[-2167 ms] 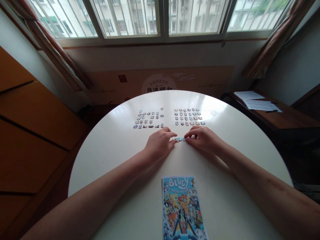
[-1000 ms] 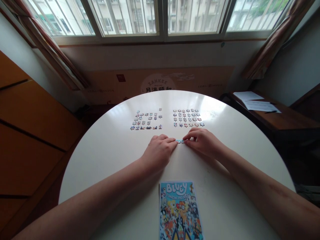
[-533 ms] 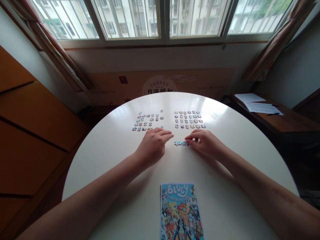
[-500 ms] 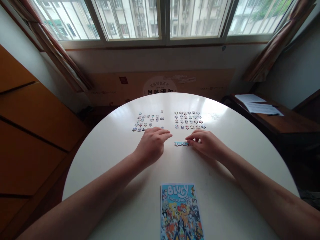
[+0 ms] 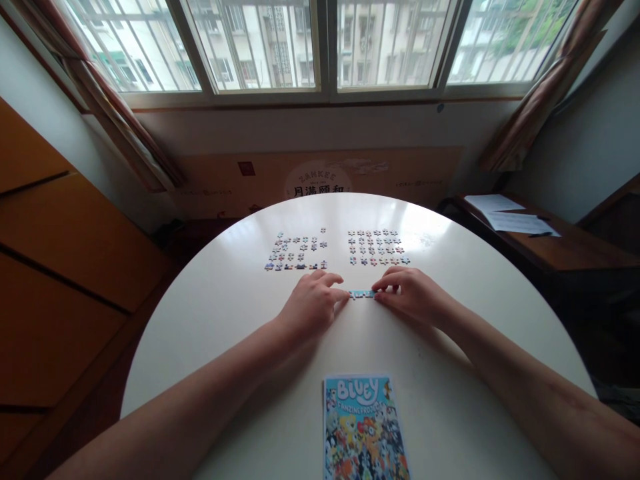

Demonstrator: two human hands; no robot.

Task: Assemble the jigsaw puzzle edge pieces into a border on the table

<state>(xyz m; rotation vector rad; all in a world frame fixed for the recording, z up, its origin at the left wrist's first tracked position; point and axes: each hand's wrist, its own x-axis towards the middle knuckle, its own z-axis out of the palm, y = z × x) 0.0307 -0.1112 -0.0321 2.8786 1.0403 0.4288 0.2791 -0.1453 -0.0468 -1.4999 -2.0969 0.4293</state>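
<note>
A short strip of joined jigsaw puzzle pieces, mostly light blue, lies flat on the white table between my hands. At its left end, a fingertip of my left hand touches the edge; the fingers are apart and hold nothing. My right hand is closed in a pinch on the puzzle piece at the strip's right end, and the fingertips partly hide that piece. Beyond my left hand lie loose puzzle pieces in uneven rows. Another block of loose pieces is laid out in rows beyond my right hand.
A colourful "Bluey" picture sheet lies near me on the round white table. Past the table's right edge, a brown desk carries papers and pens. A window and curtains are behind, with an orange cabinet at left.
My left hand has moved right and nearer to me, its fingertip now at the strip's left end. The row of pieces it covered shows. My right hand stays at the strip's right end.
</note>
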